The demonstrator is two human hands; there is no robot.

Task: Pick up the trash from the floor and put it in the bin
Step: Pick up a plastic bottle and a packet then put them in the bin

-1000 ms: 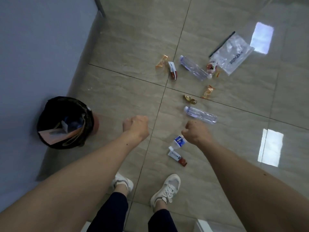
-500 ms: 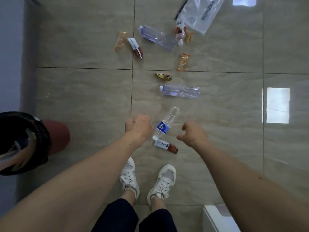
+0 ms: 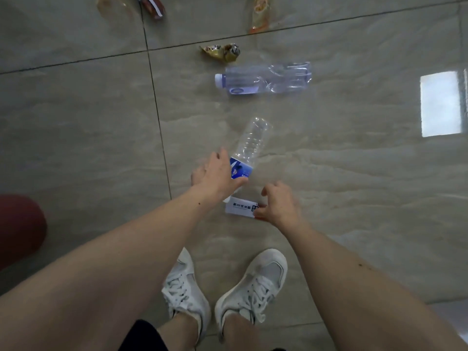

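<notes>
**Both hands down at the near litter**

Left hand [image 3: 219,177] – fingers spread wide, palm down, lying over the blue-labelled neck end of a clear ribbed plastic bottle [image 3: 249,145] that lies flat on the floor; not closed round it. Right hand [image 3: 277,205] – fingers curled narrow, tips touching the right end of a small white rectangular carton with black print [image 3: 239,207]; can't tell if it is actually gripped. Carton lies just beside the bottle's neck end, both directly ahead of the white lace-up sneakers [image 3: 250,287].

Floor [image 3: 76,122] is glossy beige stone-look tile with dark grout lines and bright window reflections. Further out: a crushed clear plastic bottle with a pale cap [image 3: 263,78] on its side, a crinkled gold foil wrapper [image 3: 220,52] just beyond it, an orange-tinted clear wrapper [image 3: 259,15] and a red-and-white packet [image 3: 152,5] at the top edge. Dark red rounded object [image 3: 20,229] at the left edge, cropped.
</notes>
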